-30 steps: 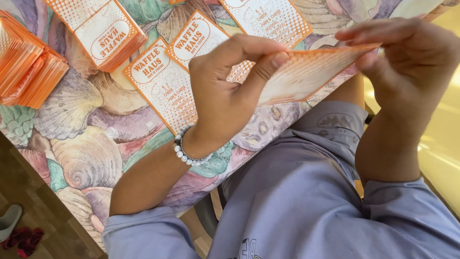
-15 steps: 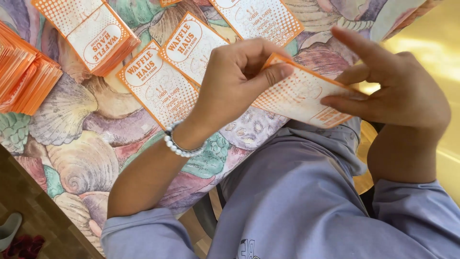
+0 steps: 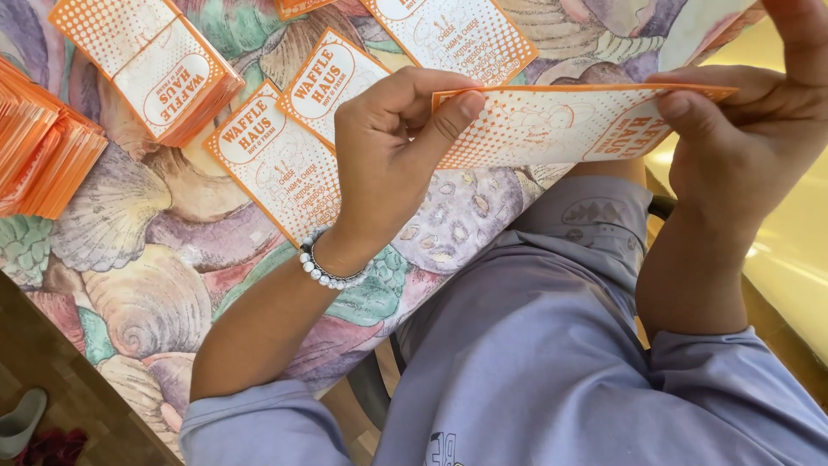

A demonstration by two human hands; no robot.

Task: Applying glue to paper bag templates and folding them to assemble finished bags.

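An orange-and-white printed paper sleeve (image 3: 561,125) is held flat above the table edge between both hands. My left hand (image 3: 388,155), with a white bead bracelet on the wrist, pinches its left end between thumb and forefinger. My right hand (image 3: 750,138) grips its right end with thumb on top. Under the left hand, two more flat sleeves (image 3: 285,164) lie on the shell-patterned tablecloth (image 3: 138,259).
A pile of the same sleeves (image 3: 164,69) sits at the upper left, and a fanned orange stack (image 3: 39,147) lies at the far left. Another sleeve (image 3: 457,34) rests at the top. My lap in blue-grey cloth (image 3: 535,345) fills the lower right; wooden floor (image 3: 52,380) shows lower left.
The sleeve, tilted down to the right half a second ago, is now level and flat. My right hand has shifted up and right, gripping the sleeve's end.
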